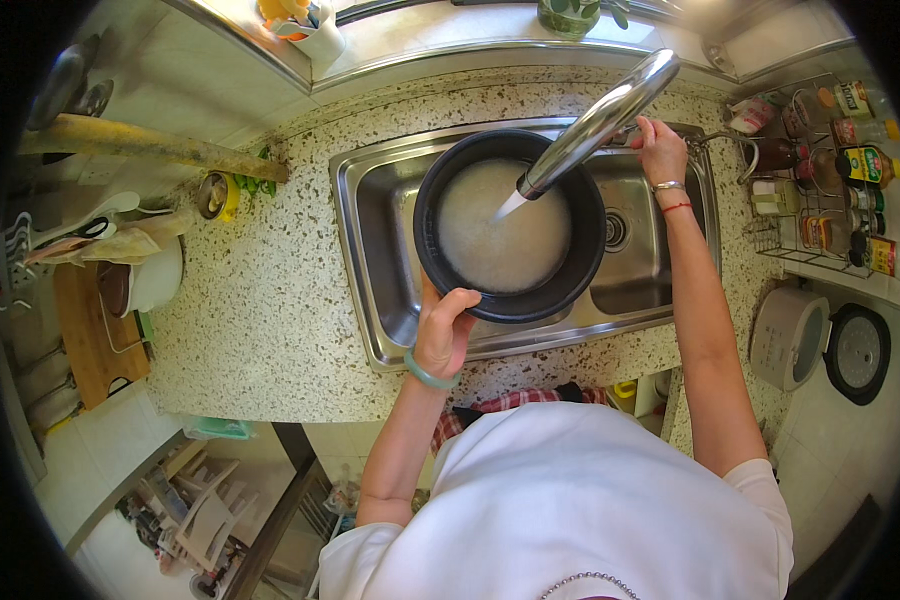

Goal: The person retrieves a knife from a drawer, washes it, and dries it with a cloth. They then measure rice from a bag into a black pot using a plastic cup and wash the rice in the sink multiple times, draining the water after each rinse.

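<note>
A dark rice cooker inner pot [432,262] is held over the double sink, and cloudy whitish water [500,245] fills its lower part. Whether grains lie under the water I cannot make out. My left hand [444,330] grips the pot's near rim, thumb on the edge and fingers beneath. From the chrome faucet [600,120] a stream of water runs into the pot. At the faucet's right side my right hand [660,152] has its fingers closed on the lever handle [625,135], which they partly hide.
The steel sink [370,300] is set in a speckled countertop [250,320]. At right stand a rack of bottles and jars [820,170] and a rice cooker [792,338] with its lid raised. On the left are a cutting board [95,335], a white utensil holder [155,275] and a yellow container [220,195].
</note>
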`<state>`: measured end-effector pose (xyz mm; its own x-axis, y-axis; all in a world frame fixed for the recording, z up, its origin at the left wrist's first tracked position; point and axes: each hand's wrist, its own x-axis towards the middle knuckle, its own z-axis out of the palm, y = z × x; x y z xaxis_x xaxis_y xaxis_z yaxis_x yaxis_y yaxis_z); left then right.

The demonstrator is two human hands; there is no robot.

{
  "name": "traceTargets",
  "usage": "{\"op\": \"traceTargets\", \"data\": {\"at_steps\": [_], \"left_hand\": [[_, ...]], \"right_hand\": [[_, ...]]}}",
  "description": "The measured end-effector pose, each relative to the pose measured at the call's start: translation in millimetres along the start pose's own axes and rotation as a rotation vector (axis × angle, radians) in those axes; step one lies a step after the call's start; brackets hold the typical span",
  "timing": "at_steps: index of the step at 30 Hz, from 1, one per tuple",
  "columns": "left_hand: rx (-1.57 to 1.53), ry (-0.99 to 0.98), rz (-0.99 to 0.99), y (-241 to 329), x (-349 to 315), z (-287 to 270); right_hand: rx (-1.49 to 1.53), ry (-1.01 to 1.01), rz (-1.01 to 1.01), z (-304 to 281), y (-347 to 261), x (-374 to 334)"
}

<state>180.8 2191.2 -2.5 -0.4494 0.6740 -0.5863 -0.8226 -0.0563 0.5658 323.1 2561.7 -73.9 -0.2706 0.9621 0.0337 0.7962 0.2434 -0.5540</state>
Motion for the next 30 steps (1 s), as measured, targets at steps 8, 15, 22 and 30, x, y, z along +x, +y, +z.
{"op": "traceTargets", "data": {"at_steps": [8,15,22,30], "left_hand": [[-0.012,-0.012,0.006,-3.4,-2.4,-4.1],[-0.009,-0.021,0.030,-3.9,-17.6,-9.2],[0.061,-0.097,-0.037,-12.2,-47.6,-5.7],[0.102,-0.170,-0.092,-6.0,-80.1,-2.8]], "right_hand": [[-0.062,0.022,-0.076,-0.6,-13.9,-7.4],[0.413,-0.186,0.033,-43.5,-53.2,-70.1],[0.445,-0.334,-0.186,-99.4,-86.7,-164.8],[0.335,-0.148,-0.397,-145.1,-98.0,-200.3]]}}
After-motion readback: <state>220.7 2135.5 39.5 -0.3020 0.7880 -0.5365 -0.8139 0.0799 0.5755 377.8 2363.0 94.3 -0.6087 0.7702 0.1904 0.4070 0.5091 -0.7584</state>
